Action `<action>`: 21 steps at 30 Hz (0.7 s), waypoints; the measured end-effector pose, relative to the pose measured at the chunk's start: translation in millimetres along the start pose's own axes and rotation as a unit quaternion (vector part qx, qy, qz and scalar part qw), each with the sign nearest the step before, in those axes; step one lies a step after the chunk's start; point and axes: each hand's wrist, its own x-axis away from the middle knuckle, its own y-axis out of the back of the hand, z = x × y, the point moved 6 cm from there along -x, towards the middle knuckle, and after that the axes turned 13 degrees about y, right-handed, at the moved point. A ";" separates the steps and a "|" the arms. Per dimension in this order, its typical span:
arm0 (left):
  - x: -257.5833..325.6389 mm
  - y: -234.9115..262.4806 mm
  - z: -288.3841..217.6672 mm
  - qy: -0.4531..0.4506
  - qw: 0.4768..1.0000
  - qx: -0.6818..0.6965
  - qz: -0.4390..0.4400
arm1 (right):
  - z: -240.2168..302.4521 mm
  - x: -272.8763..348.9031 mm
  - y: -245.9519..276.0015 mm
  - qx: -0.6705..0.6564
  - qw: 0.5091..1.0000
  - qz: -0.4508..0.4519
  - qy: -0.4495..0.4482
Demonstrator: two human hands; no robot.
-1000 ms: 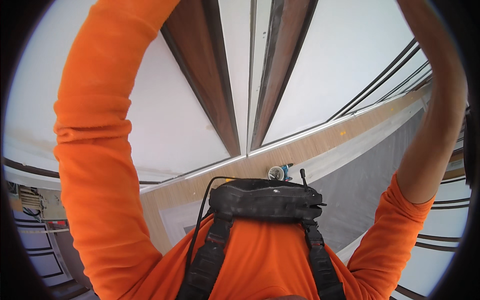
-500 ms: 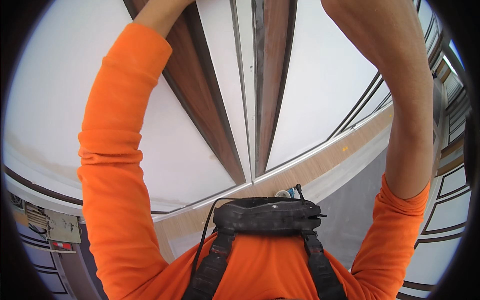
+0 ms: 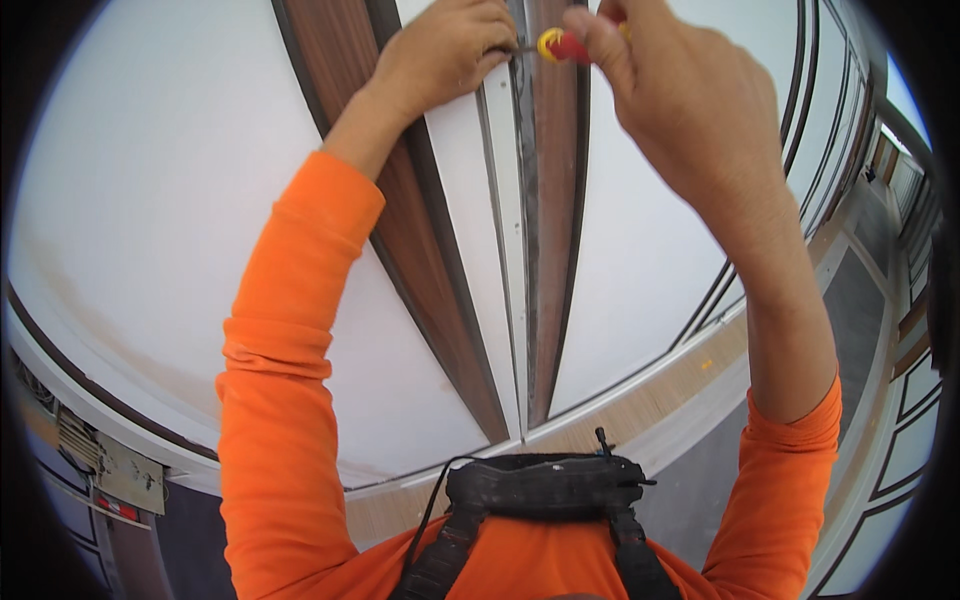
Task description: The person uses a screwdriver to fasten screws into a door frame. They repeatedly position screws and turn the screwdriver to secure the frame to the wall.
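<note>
In my right hand (image 3: 690, 105) is a screwdriver (image 3: 566, 46) with a red and yellow handle, the fingers closed round it. Its thin shaft points left toward the fingertips of my left hand (image 3: 440, 58). Those fingers are curled together by the shaft's tip, against a narrow pale strip (image 3: 508, 170) with small holes. Whatever they pinch is too small or hidden to name. The strip runs up between two brown wood-grain bands (image 3: 415, 225) on a white panelled wall.
A light wood-toned ledge (image 3: 590, 435) runs along the foot of the wall, with grey floor (image 3: 690, 500) beyond it. A black pouch (image 3: 545, 485) on straps sits on my chest. Boards and a red item (image 3: 118, 508) lie at far left.
Both hands have come down into view from above the upper edge, showing the screwdriver in the right one. The wall and ledge have shifted lower in the picture.
</note>
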 end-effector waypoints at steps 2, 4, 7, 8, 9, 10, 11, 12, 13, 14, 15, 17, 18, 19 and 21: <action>-0.6 -2.5 8.3 0.047 0.999 -0.021 -0.007 | -0.1 -0.3 -3.1 0.027 0.997 -0.060 0.044; -0.6 1.1 5.3 0.005 0.998 -0.022 -0.065 | -1.2 1.6 -11.9 0.055 0.988 -0.115 0.086; -2.1 1.1 5.6 0.007 0.996 -0.034 -0.085 | -9.4 4.2 -25.9 0.041 0.984 -0.134 0.107; -2.3 1.4 5.6 0.011 0.995 -0.036 -0.089 | -8.2 4.4 -26.2 0.020 0.981 -0.156 0.116; -2.4 1.8 6.0 0.016 0.995 -0.036 -0.092 | -8.8 4.0 -24.0 -0.001 0.977 -0.176 0.124; -3.0 0.7 7.1 0.032 0.997 -0.021 -0.074 | -8.7 3.2 -22.6 -0.006 0.977 -0.178 0.116; -2.9 1.2 8.2 0.035 0.996 -0.017 -0.076 | -13.1 0.0 -24.2 0.001 0.987 -0.145 0.066; -2.6 2.0 7.2 0.039 0.997 -0.012 -0.073 | -16.6 -0.9 -25.2 0.006 0.994 -0.111 0.016; -2.7 1.8 10.1 0.049 0.996 -0.010 -0.068 | -17.2 -4.7 -27.0 0.008 0.996 -0.085 -0.005; -2.7 1.2 11.0 0.066 0.996 0.014 -0.050 | -21.4 -3.6 -28.4 -0.003 0.997 -0.052 -0.053; -2.4 1.9 10.5 0.052 0.997 0.018 -0.054 | -22.8 -5.0 -30.4 -0.014 0.997 -0.030 -0.071; -2.0 4.5 7.5 0.024 0.997 0.021 -0.066 | -19.2 -6.4 -26.4 0.002 0.998 -0.050 -0.040; -2.0 4.8 8.3 0.030 0.997 0.037 -0.066 | -13.9 -6.3 -21.7 0.027 0.996 -0.086 0.008; -2.2 5.3 7.6 0.025 0.997 0.030 -0.068 | -9.9 -6.3 -18.8 0.041 0.993 -0.105 0.046; -2.0 6.8 7.5 0.029 0.996 0.027 -0.085 | -6.4 -5.2 -15.1 0.008 0.988 -0.130 0.088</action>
